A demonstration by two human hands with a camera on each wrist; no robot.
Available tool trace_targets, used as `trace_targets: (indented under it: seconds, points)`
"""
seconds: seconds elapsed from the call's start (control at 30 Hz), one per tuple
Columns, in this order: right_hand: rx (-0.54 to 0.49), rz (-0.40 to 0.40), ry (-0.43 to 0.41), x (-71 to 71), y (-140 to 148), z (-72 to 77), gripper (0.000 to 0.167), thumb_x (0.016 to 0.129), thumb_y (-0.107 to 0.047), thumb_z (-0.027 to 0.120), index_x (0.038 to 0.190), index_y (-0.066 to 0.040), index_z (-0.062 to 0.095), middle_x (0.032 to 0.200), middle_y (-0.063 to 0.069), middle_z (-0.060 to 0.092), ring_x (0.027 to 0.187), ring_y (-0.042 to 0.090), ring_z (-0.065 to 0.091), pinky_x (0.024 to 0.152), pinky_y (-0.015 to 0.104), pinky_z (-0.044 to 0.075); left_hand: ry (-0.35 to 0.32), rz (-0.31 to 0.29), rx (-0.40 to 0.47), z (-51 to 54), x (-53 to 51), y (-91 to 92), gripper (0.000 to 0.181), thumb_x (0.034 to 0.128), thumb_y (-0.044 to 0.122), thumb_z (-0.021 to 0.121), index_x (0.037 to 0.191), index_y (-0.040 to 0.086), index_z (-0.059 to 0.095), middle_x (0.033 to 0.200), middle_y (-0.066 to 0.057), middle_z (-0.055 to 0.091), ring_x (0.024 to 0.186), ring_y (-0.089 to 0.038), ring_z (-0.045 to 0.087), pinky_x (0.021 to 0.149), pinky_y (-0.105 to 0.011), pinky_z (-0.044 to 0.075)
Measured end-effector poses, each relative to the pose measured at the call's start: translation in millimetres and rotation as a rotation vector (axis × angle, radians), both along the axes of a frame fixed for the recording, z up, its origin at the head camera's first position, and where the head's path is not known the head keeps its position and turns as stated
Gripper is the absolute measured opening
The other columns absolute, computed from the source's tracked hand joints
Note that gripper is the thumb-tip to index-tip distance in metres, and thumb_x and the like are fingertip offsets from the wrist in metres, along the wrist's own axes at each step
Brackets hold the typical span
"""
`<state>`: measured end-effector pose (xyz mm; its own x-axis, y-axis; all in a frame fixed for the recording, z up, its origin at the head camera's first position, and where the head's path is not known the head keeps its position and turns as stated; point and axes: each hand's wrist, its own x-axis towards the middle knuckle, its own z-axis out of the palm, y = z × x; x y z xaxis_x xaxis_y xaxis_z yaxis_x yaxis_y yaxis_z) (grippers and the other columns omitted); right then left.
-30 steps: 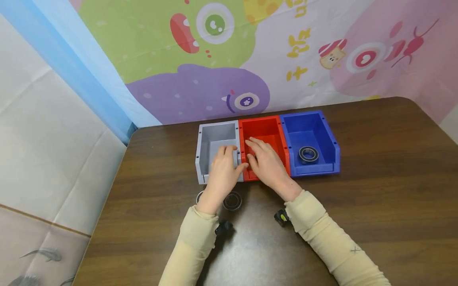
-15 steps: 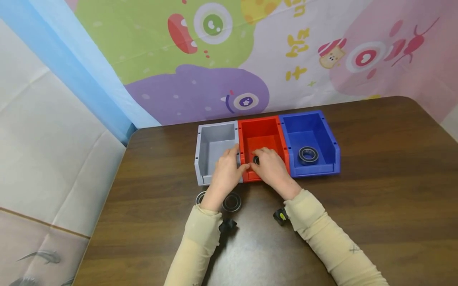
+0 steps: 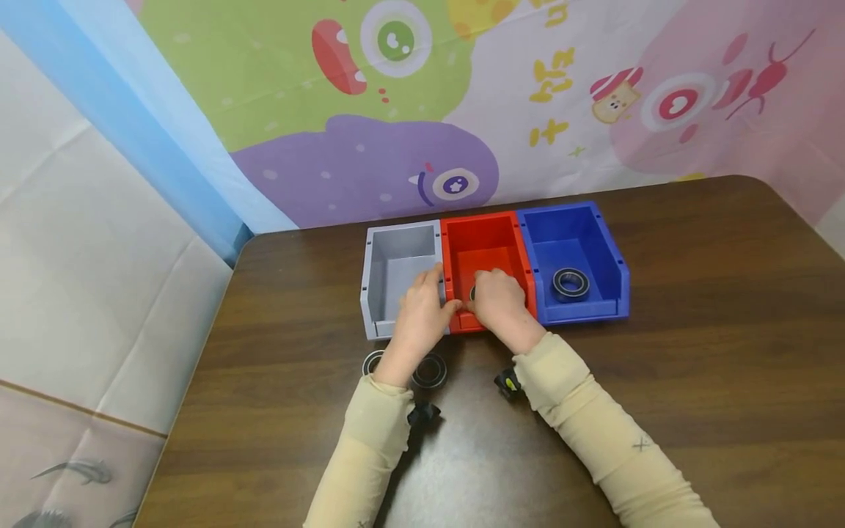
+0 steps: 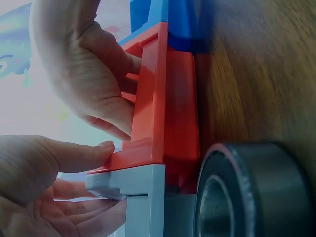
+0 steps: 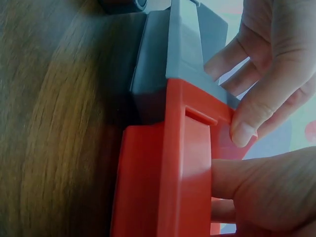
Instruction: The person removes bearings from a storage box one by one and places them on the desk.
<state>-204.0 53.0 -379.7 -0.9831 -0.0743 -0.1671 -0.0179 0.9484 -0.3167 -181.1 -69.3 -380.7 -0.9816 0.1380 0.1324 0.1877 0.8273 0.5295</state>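
Observation:
A grey bin (image 3: 401,249), a red bin (image 3: 485,257) and a blue bin (image 3: 554,236) stand side by side. My left hand (image 3: 422,312) pinches the adjoining walls of the grey and red bins; its thumb (image 4: 86,155) lies on the red side, its fingers (image 4: 94,215) inside the grey one. Inside the red bin, my right hand (image 3: 503,302) curls over a ball bearing (image 3: 472,292), mostly covered by that hand. The right fingertips are hidden behind the bin's front wall in both wrist views. Another bearing (image 3: 569,296) lies in the blue bin.
Two more bearings lie on the wooden table (image 3: 277,411) in front of the grey bin: one (image 3: 430,372) beside my left wrist, one (image 3: 371,361) partly behind it. A cartoon-printed cloth (image 3: 370,172) hangs behind the table.
My right hand has lowered deeper into the red bin, its fingers going from stretched to curled over the bearing. The left hand has shifted slightly right onto the bin walls.

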Motion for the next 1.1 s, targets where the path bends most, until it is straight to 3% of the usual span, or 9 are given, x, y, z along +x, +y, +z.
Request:
trace_targets:
  seconds: [0.27,0.6,0.97,1.1]
  points:
    - [-0.021,0.005,-0.015,-3.1,-0.2,-0.1,0.033,0.082,-0.018,0.062,0.111,-0.003,0.06,0.098,0.018,0.059,0.083,0.031,0.06,0.071,0.043,0.053,0.02,0.005,-0.013,0.8,0.5,0.9,0.062,0.0793,0.017,0.069,0.133,0.002,0.043,0.121,-0.02,0.054,0.101,-0.037,0.058,0.085,-0.047,0.047]
    - [-0.023,0.018,-0.006,-3.8,-0.8,-2.4,0.035,0.081,-0.013,0.06,0.114,-0.003,0.059,0.099,0.017,0.058,0.084,0.03,0.058,0.074,0.043,0.052,0.008,0.013,-0.027,-1.0,1.0,0.6,0.063,0.0799,0.018,0.069,0.134,0.001,0.041,0.122,-0.021,0.053,0.104,-0.038,0.057,0.087,-0.048,0.045]
    - [-0.072,0.035,0.099,0.1,6.3,-7.3,0.032,0.076,-0.016,0.066,0.103,0.0,0.062,0.092,0.019,0.058,0.081,0.032,0.058,0.072,0.044,0.051,0.015,0.003,-0.037,0.4,1.2,2.8,0.062,0.0805,0.018,0.068,0.133,0.001,0.042,0.122,-0.021,0.054,0.104,-0.037,0.057,0.085,-0.048,0.047]
    - [-0.101,0.049,0.129,1.2,7.9,-8.5,0.036,0.077,-0.019,0.068,0.106,0.001,0.06,0.093,0.019,0.058,0.08,0.033,0.058,0.072,0.044,0.051,0.029,0.002,-0.038,1.0,1.5,2.4,0.061,0.0803,0.018,0.069,0.133,0.0,0.042,0.121,-0.021,0.054,0.101,-0.037,0.059,0.083,-0.046,0.048]
